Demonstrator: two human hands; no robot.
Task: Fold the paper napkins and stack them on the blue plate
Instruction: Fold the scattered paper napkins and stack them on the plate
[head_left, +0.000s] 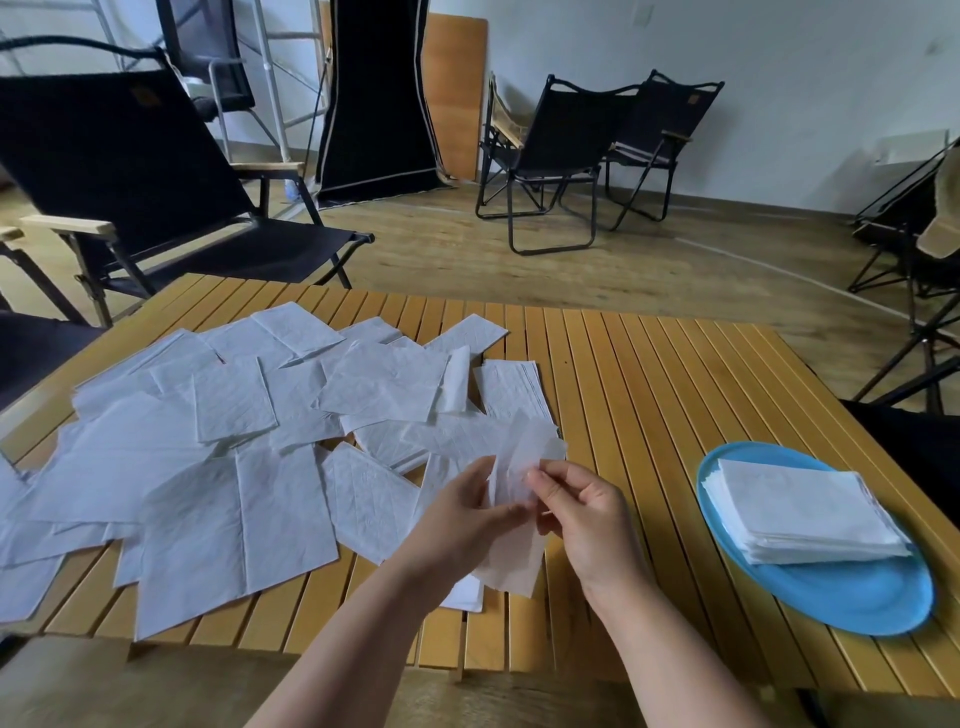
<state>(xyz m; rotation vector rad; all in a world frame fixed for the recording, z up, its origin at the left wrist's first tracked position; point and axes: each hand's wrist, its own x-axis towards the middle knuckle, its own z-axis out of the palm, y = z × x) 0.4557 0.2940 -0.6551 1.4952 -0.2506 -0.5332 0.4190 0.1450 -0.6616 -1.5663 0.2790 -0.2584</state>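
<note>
Slatted wooden table (649, 395), honey-coloured, seen from above and in front of the person. Loose paper napkins (208, 441), white, thin and faintly embossed, lie unfolded and overlapping across the left half of the table; several hang over its near edge. A small squared stack of napkins (511, 387) sits at the right margin of this spread. Blue plate (852, 597), round, smooth and shallow, rests near the table's right edge, well apart from the loose sheets; on it lies a neat stack of folded napkins (800, 512), square and many layers thick. Between spread and plate, above the table's near centre, both hands grasp 1 napkin (514, 519), held upright and translucent: the left hand (457, 525) curls its fingers round the sheet's left side, the right hand (587, 514) pinches its upper edge between thumb and forefinger. Black fabric folding chairs (566, 150) with metal frames stand on the wood-plank floor (675, 270) behind; another chair (119, 171) with wooden armrests stands against the table's far left edge
</note>
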